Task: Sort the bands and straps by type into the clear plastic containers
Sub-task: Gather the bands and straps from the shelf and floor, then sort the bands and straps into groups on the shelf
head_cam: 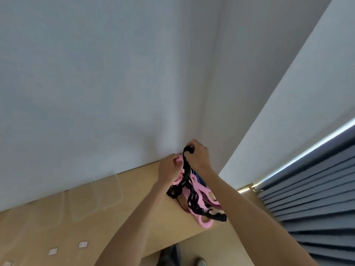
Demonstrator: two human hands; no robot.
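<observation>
Head view: a light wooden table [134, 198] meets a white wall [96, 83]; grey blinds [317, 189] at right. Clear containers [107, 192] stand along the wall. Right hand [197, 156], fingers curled, grips black straps [185, 181] raised above the table's far end. Left hand [169, 167] pinches a pink band [197, 191] tangled among them.

Both arms outstretched; left hand [169, 167], right hand [197, 156] fingers curled.

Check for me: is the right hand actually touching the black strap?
Touching. The head view shows the right hand with its fingers curled round the top of the black strap, lifting it above the pink band.
</observation>
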